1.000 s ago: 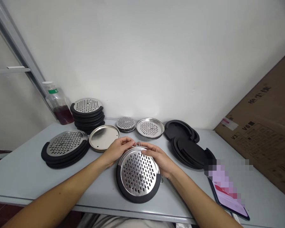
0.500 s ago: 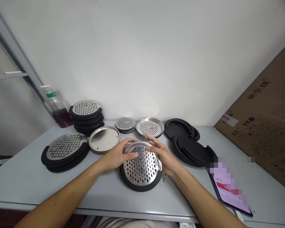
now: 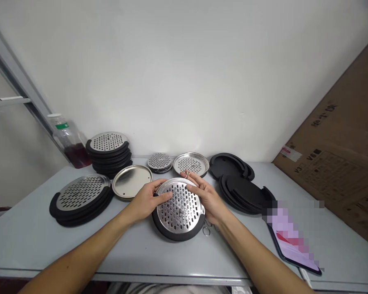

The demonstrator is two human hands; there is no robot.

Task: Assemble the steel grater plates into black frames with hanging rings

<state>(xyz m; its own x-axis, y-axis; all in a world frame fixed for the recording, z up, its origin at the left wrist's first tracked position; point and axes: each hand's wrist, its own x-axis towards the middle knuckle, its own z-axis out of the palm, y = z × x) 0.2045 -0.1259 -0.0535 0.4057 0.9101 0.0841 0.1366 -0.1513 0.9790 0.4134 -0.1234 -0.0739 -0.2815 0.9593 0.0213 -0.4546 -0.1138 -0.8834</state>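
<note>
A round, perforated metal disc with a black rim (image 3: 179,208), apparently a grater, is tilted up in front of me. My left hand (image 3: 149,200) grips its upper left edge, thumb lying on the metal face. On the upper right edge, my right hand (image 3: 208,198) is closed, thumb also on the face. A small wire clip (image 3: 187,174) sticks up at the top edge by my right fingertips; whether it is fixed to the disc I cannot tell. Loose metal rings (image 3: 206,231) lie on the table just right of the disc.
Stacks of rimmed perforated discs (image 3: 107,143) (image 3: 82,194) stand left. Behind my hands are plain metal discs (image 3: 131,181), small perforated discs (image 3: 160,161) and a metal-rimmed disc (image 3: 191,164). Black holders (image 3: 248,194), a phone (image 3: 294,241) and a cardboard box (image 3: 334,163) are right; a bottle (image 3: 75,151) is far left.
The view has shifted slightly, so most things appear a little to the left. Both hands keep hold of the disc, which is raised slightly and tilted a bit more.
</note>
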